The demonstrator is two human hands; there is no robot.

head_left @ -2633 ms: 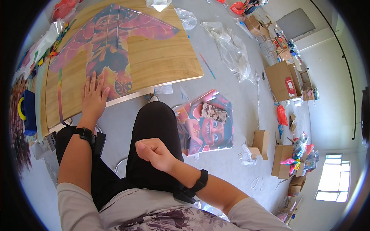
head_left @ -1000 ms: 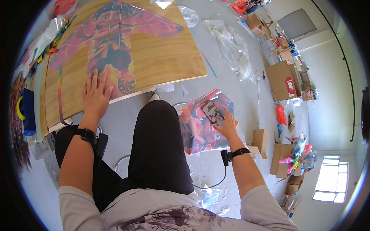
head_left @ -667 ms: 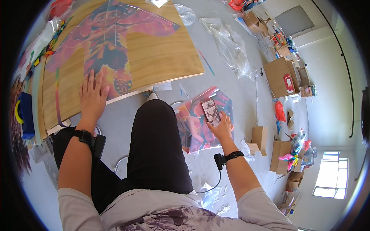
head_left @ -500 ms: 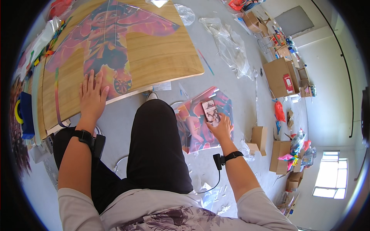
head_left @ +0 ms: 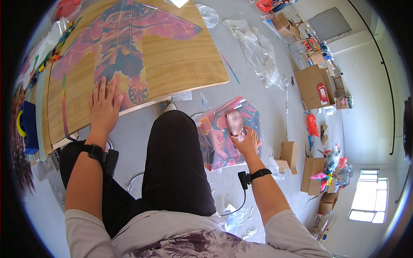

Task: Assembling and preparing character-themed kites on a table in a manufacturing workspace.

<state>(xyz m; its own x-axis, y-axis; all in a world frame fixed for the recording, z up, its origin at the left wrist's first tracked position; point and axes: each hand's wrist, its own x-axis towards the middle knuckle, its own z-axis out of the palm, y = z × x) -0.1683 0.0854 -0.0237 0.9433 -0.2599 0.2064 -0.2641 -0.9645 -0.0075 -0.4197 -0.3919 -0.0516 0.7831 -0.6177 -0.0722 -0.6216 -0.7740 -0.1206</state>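
Observation:
My left hand (head_left: pixel 104 105) lies flat with its fingers spread on the lower edge of a printed kite (head_left: pixel 118 56). The kite shows a cartoon figure with pink-purple wings, and thin rods run across it on the wooden table (head_left: pixel 185 60). At the right, my right hand (head_left: pixel 247 142) grips a phone (head_left: pixel 240 134) by its lower end, thumb on one side and fingers on the other. A blurred patch covers most of the phone. Beneath the phone is a second colourful printed sheet (head_left: pixel 219 152), its support hidden.
A tape dispenser (head_left: pixel 29 129) sits at the table's left edge, near a rainbow ribbon (head_left: pixel 65 107). Clear plastic film (head_left: pixel 258 56) litters the grey floor. Cardboard boxes (head_left: pixel 312 88) stand along the right. My knee (head_left: pixel 172 129) is beside the table's front edge.
Both hands keep practically the same place and hold. The phone's picture, clear before, is now mostly covered by a blur.

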